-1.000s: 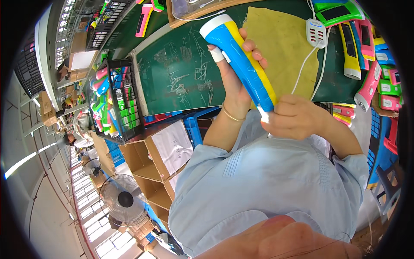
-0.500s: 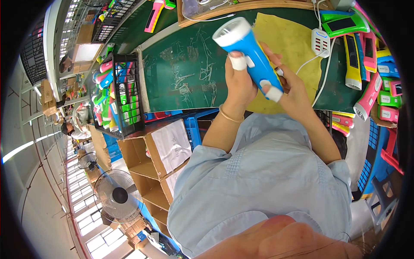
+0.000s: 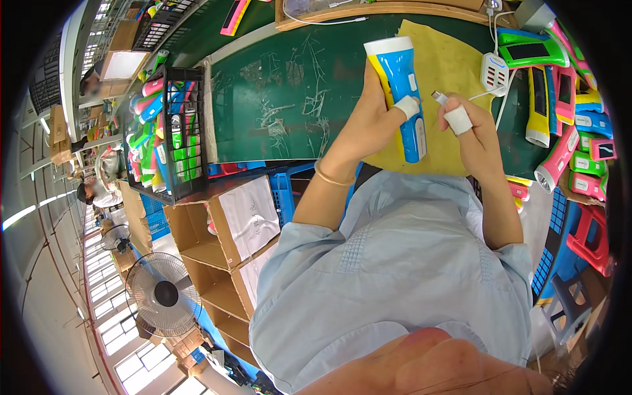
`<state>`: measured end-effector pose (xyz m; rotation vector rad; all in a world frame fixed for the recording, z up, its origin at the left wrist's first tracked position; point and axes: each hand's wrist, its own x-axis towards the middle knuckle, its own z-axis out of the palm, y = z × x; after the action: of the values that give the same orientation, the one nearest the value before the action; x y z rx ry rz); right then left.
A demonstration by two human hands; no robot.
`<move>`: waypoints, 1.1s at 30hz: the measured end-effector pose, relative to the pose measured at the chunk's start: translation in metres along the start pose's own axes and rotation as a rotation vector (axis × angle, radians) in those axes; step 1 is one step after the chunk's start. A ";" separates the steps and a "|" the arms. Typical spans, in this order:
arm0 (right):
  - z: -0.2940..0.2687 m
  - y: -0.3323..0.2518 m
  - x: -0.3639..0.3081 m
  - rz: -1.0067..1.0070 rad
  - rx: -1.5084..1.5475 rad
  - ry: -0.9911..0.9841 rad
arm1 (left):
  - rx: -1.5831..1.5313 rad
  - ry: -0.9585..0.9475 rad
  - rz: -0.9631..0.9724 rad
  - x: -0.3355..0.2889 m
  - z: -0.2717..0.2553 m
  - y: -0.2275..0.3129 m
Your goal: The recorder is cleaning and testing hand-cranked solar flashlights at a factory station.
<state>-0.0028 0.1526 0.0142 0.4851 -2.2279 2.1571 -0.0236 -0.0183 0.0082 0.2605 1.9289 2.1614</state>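
Note:
My left hand (image 3: 382, 113) is wrapped round a blue and yellow flashlight (image 3: 398, 69) with a white head, its thumb in white tape pressing on the blue side. The flashlight stands nearly upright over a yellow cloth (image 3: 444, 62) on the green bench. To its right, my right hand (image 3: 471, 128) pinches a white charging cable by its plug (image 3: 439, 97), the metal tip pointing toward the flashlight but apart from it. White tape covers a finger of this hand too. The cable runs back toward a white multi-port USB charger (image 3: 494, 72).
Several colourful flashlights (image 3: 538, 108) are heaped along the right side of the bench (image 3: 250, 125). A black crate (image 3: 187, 131) full of flashlights stands at the left. Below it are cardboard compartments (image 3: 220, 250) and a standing fan (image 3: 164, 293). A wooden tray (image 3: 388, 12) lies at the far edge.
The flashlight has turned upright and is now in my left hand alone. My right hand has come away to the right, and the cable plug in it now shows.

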 end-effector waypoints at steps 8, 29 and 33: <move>0.006 -0.006 0.023 -0.052 -0.228 -0.122 | 0.269 0.066 -0.018 -0.005 -0.004 0.007; 0.021 0.002 0.004 0.274 0.109 0.429 | 0.499 0.744 -0.018 -0.014 -0.097 0.006; -0.007 0.009 0.000 0.281 0.339 0.271 | -0.418 0.925 0.523 -0.047 -0.289 0.072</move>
<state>-0.0060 0.1595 0.0055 -0.1313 -1.8911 2.5673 -0.0649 -0.3142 0.0466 -0.4476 1.8085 3.3910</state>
